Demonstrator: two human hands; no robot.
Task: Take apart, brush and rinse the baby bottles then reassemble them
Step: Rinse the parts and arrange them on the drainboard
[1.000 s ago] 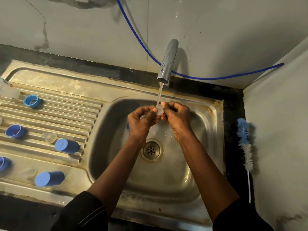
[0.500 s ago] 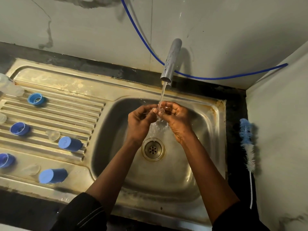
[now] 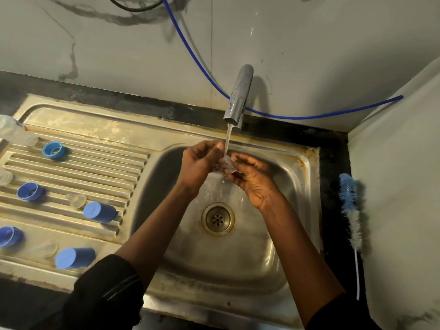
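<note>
Clear teat [image 3: 228, 165] sits right under the stream [image 3: 227, 139], over the far half of the basin [image 3: 307, 186], on the far side of the drain [image 3: 217, 219]. It is small and see-through, and its edges blur into the water; which way its tip points, cannot tell. Both hands meet on it. Left hand [image 3: 197, 163] comes in from the left, fingers curled, tips pinching the teat's left side. Right hand [image 3: 253, 178] comes from the right, palm partly up, fingers [image 3: 240, 160] curled narrow round its right and lower side. The teat lies between the two sets of fingertips, touching both, and water runs over it and splashes below. Step in hand, by my reading: rinsing the teat. To do it well, turn it so water goes through the inside as well as over the outside, spread the skirt open with the thumbs, and pinch lightly but surely, since wet silicone likely slips. Hold it over the basin and clear of the drain. Tap [image 3: 238, 96] stands at the far rim, with a blue hose [image 3: 190, 51] on the wall behind. Left, on the draining board [image 3: 95, 129]: blue rings [image 3: 53, 150], two blue caps [image 3: 98, 211] on their sides, more teats [image 3: 76, 200], and a clear bottle [image 3: 12, 132] at the far left edge. Brush [image 3: 350, 210] lies on the counter [image 3: 333, 151] right of the basin, well apart from the hands. Reassembly looks not yet begun.
</note>
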